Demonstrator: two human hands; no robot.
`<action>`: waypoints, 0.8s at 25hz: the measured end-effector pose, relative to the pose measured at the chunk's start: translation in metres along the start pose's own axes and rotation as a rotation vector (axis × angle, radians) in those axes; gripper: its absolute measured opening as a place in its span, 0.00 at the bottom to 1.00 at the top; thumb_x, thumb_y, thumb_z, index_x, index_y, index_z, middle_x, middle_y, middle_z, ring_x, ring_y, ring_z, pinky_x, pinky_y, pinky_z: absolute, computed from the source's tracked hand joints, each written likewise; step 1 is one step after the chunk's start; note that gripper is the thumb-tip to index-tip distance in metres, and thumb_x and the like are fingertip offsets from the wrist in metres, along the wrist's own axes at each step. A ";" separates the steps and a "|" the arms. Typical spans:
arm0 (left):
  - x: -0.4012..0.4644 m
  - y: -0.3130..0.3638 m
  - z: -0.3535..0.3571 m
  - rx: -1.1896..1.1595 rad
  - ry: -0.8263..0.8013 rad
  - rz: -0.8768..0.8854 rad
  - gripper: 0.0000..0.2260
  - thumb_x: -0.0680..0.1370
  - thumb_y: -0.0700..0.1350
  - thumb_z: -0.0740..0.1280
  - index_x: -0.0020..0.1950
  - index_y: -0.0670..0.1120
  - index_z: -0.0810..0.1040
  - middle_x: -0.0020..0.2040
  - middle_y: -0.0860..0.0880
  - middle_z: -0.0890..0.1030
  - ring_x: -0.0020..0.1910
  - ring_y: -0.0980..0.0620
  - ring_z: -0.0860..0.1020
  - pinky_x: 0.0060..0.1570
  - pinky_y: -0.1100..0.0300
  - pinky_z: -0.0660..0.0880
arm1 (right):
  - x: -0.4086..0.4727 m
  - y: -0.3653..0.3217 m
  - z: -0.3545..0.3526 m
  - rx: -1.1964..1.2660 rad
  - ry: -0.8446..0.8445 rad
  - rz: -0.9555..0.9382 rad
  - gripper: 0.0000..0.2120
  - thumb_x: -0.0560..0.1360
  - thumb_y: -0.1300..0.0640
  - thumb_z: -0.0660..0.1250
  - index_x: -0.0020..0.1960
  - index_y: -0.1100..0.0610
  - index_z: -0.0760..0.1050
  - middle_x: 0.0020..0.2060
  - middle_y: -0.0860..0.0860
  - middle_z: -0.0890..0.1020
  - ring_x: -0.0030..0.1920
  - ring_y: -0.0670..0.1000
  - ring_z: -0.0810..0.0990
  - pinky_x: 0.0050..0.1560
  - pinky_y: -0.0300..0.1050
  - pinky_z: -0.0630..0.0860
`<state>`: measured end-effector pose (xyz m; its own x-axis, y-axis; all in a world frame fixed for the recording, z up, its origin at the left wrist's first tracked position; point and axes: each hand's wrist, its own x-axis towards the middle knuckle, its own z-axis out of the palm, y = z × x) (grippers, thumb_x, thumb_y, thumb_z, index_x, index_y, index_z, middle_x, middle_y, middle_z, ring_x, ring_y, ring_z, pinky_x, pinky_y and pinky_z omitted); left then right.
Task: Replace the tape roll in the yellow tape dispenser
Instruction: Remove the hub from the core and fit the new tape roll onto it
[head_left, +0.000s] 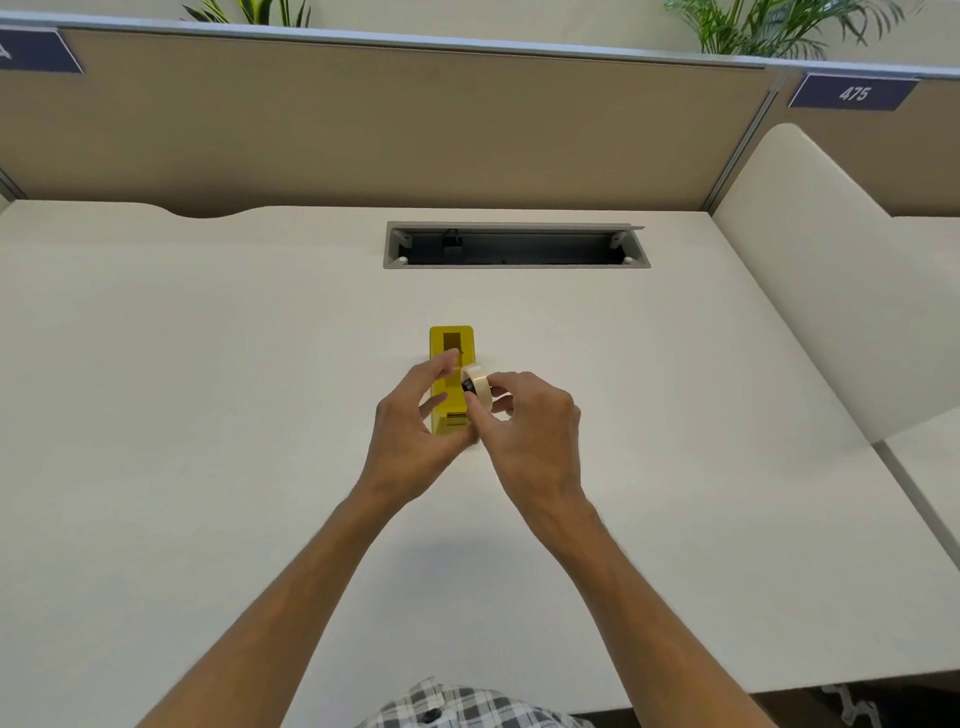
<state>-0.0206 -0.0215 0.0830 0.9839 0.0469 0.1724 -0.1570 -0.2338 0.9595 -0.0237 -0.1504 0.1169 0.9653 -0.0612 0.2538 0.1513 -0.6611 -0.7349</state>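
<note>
The yellow tape dispenser (451, 374) is sitting near the middle of the pale desk (208, 415), straight out in front of the person, with its long axis running directly away from them. Its far end is showing an open rectangular well; its near end is lying between the two hands. The tape roll (478, 385), a pale ring with a dark core showing in its middle, is hovering just above and to the right of the dispenser's middle, tilted on edge rather than lying flat.

The right hand (524, 415) is doing the holding: its thumb and fingers are curling round the roll and pinching it by the rim. The left hand (415, 415) is hanging over the dispenser's left side and near end with fingers spread and relaxed; its fingertips are reaching toward the roll, and a thin strip seems to be running between them and it, though I cannot tell whether it is really pinched. Whether the palm is resting on the dispenser body is also hidden from here. The two hands are almost meeting over the dispenser.

To my eye, the roll is not yet seated: the well is lying beyond it, farther from the person, so the right hand looks nearer to carrying it in, turning the ring in line with the dispenser's length.
</note>
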 end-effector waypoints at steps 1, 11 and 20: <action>0.001 -0.001 0.001 -0.018 -0.023 -0.034 0.29 0.69 0.36 0.76 0.68 0.48 0.73 0.61 0.54 0.79 0.61 0.60 0.77 0.58 0.68 0.74 | 0.000 0.000 0.002 0.018 -0.007 0.010 0.07 0.74 0.53 0.71 0.48 0.55 0.83 0.42 0.50 0.85 0.40 0.50 0.83 0.43 0.51 0.79; 0.018 -0.029 -0.004 0.011 -0.041 -0.036 0.28 0.69 0.41 0.76 0.68 0.50 0.74 0.61 0.56 0.80 0.61 0.61 0.77 0.60 0.66 0.74 | 0.017 0.005 0.022 -0.098 -0.076 0.112 0.11 0.74 0.45 0.68 0.48 0.51 0.83 0.37 0.47 0.85 0.39 0.50 0.83 0.43 0.49 0.79; 0.010 -0.106 -0.045 0.860 -0.073 0.008 0.24 0.79 0.54 0.61 0.72 0.45 0.68 0.75 0.45 0.66 0.74 0.46 0.63 0.72 0.47 0.62 | 0.055 0.023 0.056 0.014 -0.049 0.223 0.12 0.74 0.47 0.70 0.47 0.55 0.84 0.39 0.49 0.86 0.39 0.51 0.83 0.46 0.51 0.79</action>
<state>0.0015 0.0475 -0.0068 0.9907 -0.0136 0.1354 -0.0738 -0.8894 0.4512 0.0451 -0.1268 0.0785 0.9844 -0.1676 0.0534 -0.0642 -0.6246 -0.7783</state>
